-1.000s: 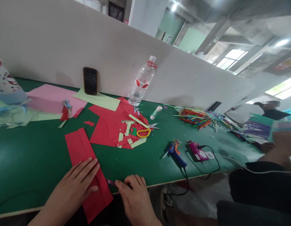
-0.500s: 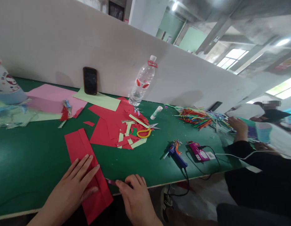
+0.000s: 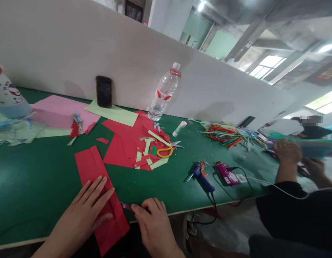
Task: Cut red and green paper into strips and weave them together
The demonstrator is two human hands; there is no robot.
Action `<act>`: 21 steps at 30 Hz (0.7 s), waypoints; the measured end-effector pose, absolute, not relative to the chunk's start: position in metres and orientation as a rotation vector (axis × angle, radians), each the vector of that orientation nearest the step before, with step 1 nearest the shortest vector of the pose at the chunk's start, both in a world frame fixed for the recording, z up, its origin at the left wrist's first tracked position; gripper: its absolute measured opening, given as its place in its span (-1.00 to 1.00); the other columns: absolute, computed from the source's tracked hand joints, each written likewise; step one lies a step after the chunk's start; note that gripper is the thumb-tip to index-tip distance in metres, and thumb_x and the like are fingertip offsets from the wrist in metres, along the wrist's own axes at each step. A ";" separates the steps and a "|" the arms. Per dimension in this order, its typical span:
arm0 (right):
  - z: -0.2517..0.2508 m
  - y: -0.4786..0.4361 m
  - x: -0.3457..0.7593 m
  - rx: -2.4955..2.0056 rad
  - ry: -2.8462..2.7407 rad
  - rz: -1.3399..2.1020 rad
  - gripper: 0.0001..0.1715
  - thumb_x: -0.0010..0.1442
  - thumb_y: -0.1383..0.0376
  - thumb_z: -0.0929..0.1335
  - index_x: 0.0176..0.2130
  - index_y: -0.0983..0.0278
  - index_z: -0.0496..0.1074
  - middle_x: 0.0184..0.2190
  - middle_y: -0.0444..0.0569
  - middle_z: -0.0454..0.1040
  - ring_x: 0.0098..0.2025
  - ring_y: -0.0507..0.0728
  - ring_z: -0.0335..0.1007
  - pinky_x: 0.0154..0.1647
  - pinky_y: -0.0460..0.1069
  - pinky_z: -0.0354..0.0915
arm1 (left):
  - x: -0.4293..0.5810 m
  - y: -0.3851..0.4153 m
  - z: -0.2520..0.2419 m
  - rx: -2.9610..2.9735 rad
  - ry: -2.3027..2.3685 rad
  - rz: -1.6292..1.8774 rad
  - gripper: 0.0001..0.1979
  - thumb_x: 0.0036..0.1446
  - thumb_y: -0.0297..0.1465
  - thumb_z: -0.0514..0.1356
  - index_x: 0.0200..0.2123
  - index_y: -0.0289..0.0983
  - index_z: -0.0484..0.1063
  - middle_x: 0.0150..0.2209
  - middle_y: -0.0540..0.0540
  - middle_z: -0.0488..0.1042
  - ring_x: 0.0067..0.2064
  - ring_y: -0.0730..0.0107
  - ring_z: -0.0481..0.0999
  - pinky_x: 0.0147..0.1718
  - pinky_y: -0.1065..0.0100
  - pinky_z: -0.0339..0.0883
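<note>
left hand (image 3: 87,205) — flat on red paper (image 3: 87,161), fingers apart | right hand (image 3: 153,219) — fingers clamped on purple tool (image 3: 126,206), paper's three o'clock | glue gun (image 3: 205,181): right hand's two o'clock

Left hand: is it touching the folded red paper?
Touching. The head view shows the left hand lying palm-down across the folded red paper, covering part of its surface with no visible gap.

No words are legible: the print on the white-and-blue cartoon bottle (image 3: 10,96) and the red-and-white label (image 3: 163,95) on the clear plastic bottle (image 3: 168,83), both near the green tabletop's (image 3: 42,179) far edge, is too small.
</note>
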State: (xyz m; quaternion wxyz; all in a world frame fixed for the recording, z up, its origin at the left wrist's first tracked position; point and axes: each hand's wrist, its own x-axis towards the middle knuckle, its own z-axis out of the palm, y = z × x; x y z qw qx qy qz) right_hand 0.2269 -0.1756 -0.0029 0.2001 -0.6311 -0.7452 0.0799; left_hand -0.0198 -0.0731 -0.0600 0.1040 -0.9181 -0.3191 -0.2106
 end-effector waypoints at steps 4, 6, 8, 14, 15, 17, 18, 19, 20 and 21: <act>-0.004 -0.174 0.224 -1.756 -2.078 0.223 -0.67 0.37 0.34 0.25 0.01 0.04 0.49 -0.32 -0.07 0.41 -0.29 0.15 0.29 -0.27 0.04 0.12 | -0.022 -0.074 -0.064 -2.729 -0.982 -0.607 -0.40 0.28 0.08 0.02 0.21 -0.13 0.38 0.27 -0.23 0.37 0.30 -0.01 0.33 0.28 -0.03 0.09; -0.004 -0.174 0.224 -1.763 -2.067 0.223 -0.66 0.37 0.35 0.24 0.01 0.05 0.49 -0.31 -0.06 0.41 -0.29 0.15 0.28 -0.26 0.03 0.12 | -0.022 -0.074 -0.065 -2.737 -0.992 -0.606 -0.39 0.27 0.09 0.02 0.22 -0.12 0.37 0.29 -0.21 0.35 0.30 0.00 0.32 0.28 -0.03 0.09; -0.004 -0.175 0.225 -1.766 -2.056 0.225 -0.65 0.37 0.36 0.24 0.01 0.06 0.49 -0.31 -0.06 0.41 -0.29 0.15 0.28 -0.27 0.03 0.13 | -0.022 -0.074 -0.064 -2.731 -0.985 -0.612 -0.39 0.27 0.09 0.02 0.22 -0.12 0.36 0.31 -0.22 0.32 0.30 0.00 0.33 0.27 -0.02 0.10; -0.004 -0.177 0.227 -1.762 -2.074 0.225 -0.65 0.35 0.36 0.26 0.02 0.04 0.49 -0.31 -0.07 0.41 -0.29 0.15 0.29 -0.27 0.02 0.13 | -0.020 -0.074 -0.058 -2.707 -0.941 -0.602 -0.37 0.27 0.09 0.03 0.23 -0.17 0.36 0.29 -0.24 0.34 0.27 0.02 0.37 0.31 0.01 0.03; -0.004 -0.177 0.226 -1.761 -2.076 0.225 -0.66 0.35 0.35 0.27 0.02 0.04 0.49 -0.31 -0.07 0.42 -0.28 0.15 0.30 -0.27 0.02 0.13 | -0.020 -0.075 -0.057 -2.709 -0.935 -0.598 -0.35 0.27 0.09 0.03 0.23 -0.18 0.36 0.28 -0.24 0.35 0.27 0.04 0.37 0.32 0.03 0.01; -0.006 -0.177 0.224 -1.754 -2.078 0.219 -0.67 0.35 0.35 0.27 0.02 0.04 0.49 -0.31 -0.07 0.42 -0.28 0.15 0.30 -0.27 0.02 0.13 | -0.020 -0.075 -0.057 -2.712 -0.936 -0.594 -0.32 0.25 0.10 0.04 0.23 -0.24 0.36 0.28 -0.25 0.36 0.27 0.05 0.36 0.34 0.04 -0.03; -0.007 -0.177 0.224 -1.752 -2.077 0.213 -0.67 0.35 0.35 0.27 0.02 0.04 0.49 -0.31 -0.07 0.41 -0.28 0.15 0.30 -0.27 0.03 0.13 | -0.020 -0.075 -0.057 -2.710 -0.936 -0.596 -0.31 0.25 0.11 0.05 0.22 -0.27 0.36 0.28 -0.27 0.36 0.28 0.04 0.36 0.35 0.05 -0.05; -0.007 -0.176 0.223 -1.752 -2.075 0.207 -0.67 0.35 0.35 0.27 0.01 0.04 0.49 -0.32 -0.07 0.41 -0.29 0.16 0.30 -0.27 0.03 0.13 | -0.020 -0.075 -0.057 -2.707 -0.930 -0.597 -0.29 0.25 0.11 0.05 0.22 -0.29 0.36 0.28 -0.28 0.36 0.28 0.04 0.36 0.35 0.05 -0.07; -0.007 -0.176 0.223 -1.754 -2.076 0.202 -0.66 0.35 0.35 0.27 0.01 0.04 0.49 -0.32 -0.07 0.41 -0.29 0.16 0.29 -0.27 0.03 0.13 | -0.020 -0.074 -0.058 -2.702 -0.925 -0.596 -0.28 0.25 0.11 0.04 0.22 -0.31 0.35 0.28 -0.29 0.35 0.27 0.03 0.36 0.36 0.04 -0.08; -0.008 -0.175 0.223 -1.758 -2.077 0.200 -0.66 0.35 0.36 0.26 0.01 0.04 0.48 -0.32 -0.07 0.41 -0.29 0.16 0.29 -0.27 0.03 0.12 | -0.020 -0.074 -0.058 -2.701 -0.925 -0.590 -0.27 0.24 0.12 0.04 0.23 -0.32 0.35 0.28 -0.29 0.35 0.27 0.03 0.36 0.36 0.04 -0.08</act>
